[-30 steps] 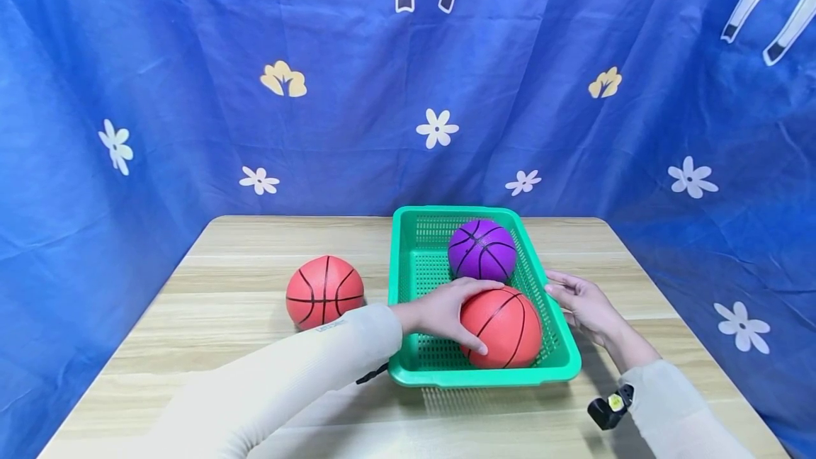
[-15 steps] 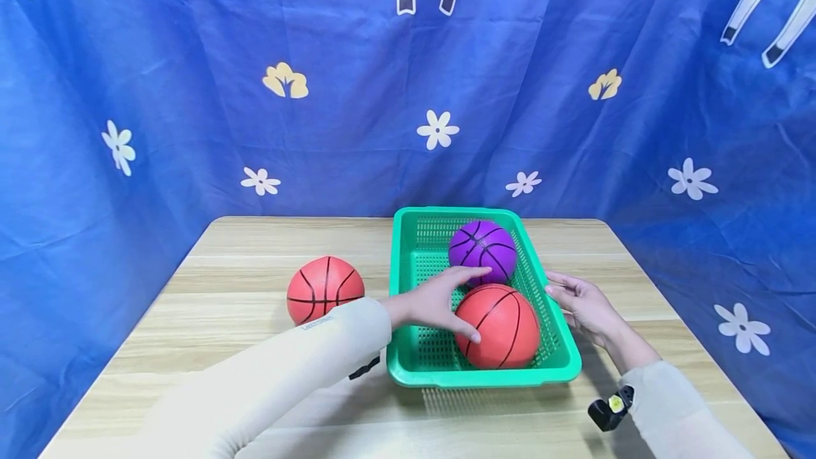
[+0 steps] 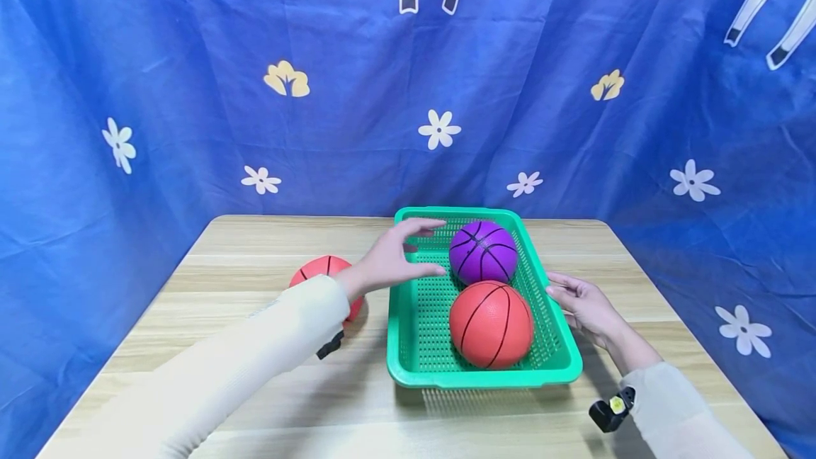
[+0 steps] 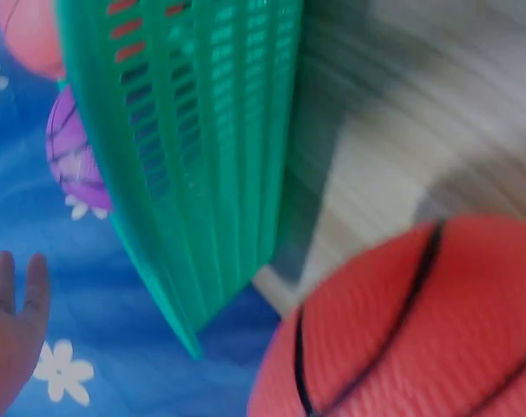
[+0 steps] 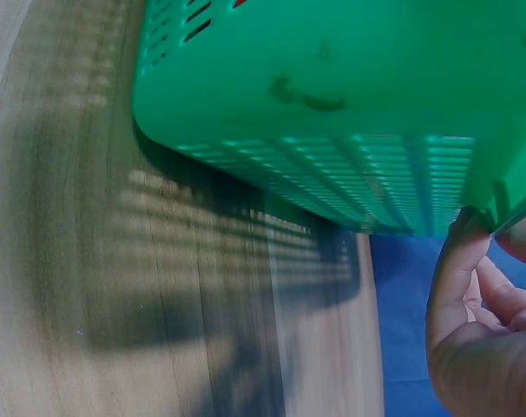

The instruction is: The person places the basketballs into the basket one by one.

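A green plastic basket point(image 3: 486, 378) holds a purple basketball point(image 3: 483, 253) toward the back and a red basketball point(image 3: 491, 326) toward the front. Over the basket's left side hovers my left hand point(image 3: 390, 253), fingers spread apart from the thumb and nothing between them. Another red basketball point(image 3: 319, 269) sits on the table left of the basket, partly hidden by my left forearm; the left wrist view shows this basketball point(image 4: 410, 330) up close. My right hand point(image 3: 589, 310) pinches the basket's right rim between thumb and fingers, as the right wrist view shows at the hand point(image 5: 493, 321).
The wooden table point(image 3: 242, 261) carries everything. A blue curtain point(image 3: 357, 91) with white flowers and animal figures hangs behind and at both sides. A small black device point(image 3: 610, 409) is worn at the right wrist.
My left hand has let go of the red basketball in the basket and moved left and back. That ball has rolled slightly left. My right hand stays at the rim.
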The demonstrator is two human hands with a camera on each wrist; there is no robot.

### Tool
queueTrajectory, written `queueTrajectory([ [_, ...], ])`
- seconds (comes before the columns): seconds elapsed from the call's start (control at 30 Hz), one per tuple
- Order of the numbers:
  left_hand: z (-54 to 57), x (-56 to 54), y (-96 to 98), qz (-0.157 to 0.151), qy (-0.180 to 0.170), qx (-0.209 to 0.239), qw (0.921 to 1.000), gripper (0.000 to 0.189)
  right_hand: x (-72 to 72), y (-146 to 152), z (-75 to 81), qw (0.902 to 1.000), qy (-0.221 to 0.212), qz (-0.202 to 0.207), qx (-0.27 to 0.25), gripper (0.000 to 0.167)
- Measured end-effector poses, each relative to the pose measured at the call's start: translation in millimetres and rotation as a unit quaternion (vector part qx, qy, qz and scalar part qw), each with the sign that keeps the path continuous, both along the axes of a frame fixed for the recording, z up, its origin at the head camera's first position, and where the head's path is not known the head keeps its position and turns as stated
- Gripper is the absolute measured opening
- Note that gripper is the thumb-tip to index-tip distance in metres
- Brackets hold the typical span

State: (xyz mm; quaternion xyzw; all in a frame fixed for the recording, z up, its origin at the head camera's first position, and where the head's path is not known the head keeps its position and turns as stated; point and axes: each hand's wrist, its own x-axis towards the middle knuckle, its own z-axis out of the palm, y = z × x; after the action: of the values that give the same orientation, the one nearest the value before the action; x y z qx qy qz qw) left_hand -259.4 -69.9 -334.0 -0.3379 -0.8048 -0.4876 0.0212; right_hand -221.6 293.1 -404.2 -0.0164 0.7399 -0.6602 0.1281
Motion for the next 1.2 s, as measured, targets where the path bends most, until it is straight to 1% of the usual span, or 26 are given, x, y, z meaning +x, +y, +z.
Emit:
queueTrajectory([
  [0.2, 10.3, -4.0, -28.0, 0.052, 0.034, 0.042, 0.9972, 0.062, 0.1, 0.0, -0.4, 1.0000, 0.001, 0.001, -0.001, 0.061],
  [0.33, 16.2, -4.9, -45.5, 0.075, 0.054, 0.068, 0.9934, 0.057, 0.5, 0.0, -0.4, 1.0000, 0.002, 0.002, -0.002, 0.062],
  [0.43, 20.5, -4.8, -58.0, 0.093, 0.073, 0.073, 0.9903, 0.054, 1.0, -0.1, 0.1, 1.0000, 0.002, 0.002, 0.002, 0.062],
  [0.53, 23.1, -4.8, -71.6, 0.111, 0.088, 0.065, 0.9878, 0.052, 1.4, -0.4, 0.8, 1.0000, 0.001, 0.002, 0.004, 0.062],
  [0.63, 23.8, -5.8, -86.6, 0.126, 0.098, 0.054, 0.9857, 0.052, 1.9, -0.7, 1.3, 1.0000, -0.002, 0.002, 0.003, 0.062],
  [0.77, 23.3, -6.7, -106.1, 0.142, 0.111, 0.055, 0.9821, 0.052, 2.0, -0.8, 1.3, 1.0000, -0.004, 0.001, 0.001, 0.062],
  [0.87, 33.0, 5.0, -113.2, 0.159, 0.113, 0.054, 0.9793, 0.051, 1.7, -0.5, 0.8, 1.0000, -0.004, 0.000, 0.002, 0.062],
  [1.0, 44.8, 22.1, -119.8, 0.180, 0.106, 0.049, 0.9767, 0.050, 2.0, -0.4, 0.5, 1.0000, -0.004, -0.002, 0.004, 0.063],
  [1.2, 38.8, 27.6, -134.1, 0.200, 0.093, 0.054, 0.9739, 0.049, 1.9, -1.1, 1.0, 1.0000, -0.003, -0.003, 0.005, 0.063],
])
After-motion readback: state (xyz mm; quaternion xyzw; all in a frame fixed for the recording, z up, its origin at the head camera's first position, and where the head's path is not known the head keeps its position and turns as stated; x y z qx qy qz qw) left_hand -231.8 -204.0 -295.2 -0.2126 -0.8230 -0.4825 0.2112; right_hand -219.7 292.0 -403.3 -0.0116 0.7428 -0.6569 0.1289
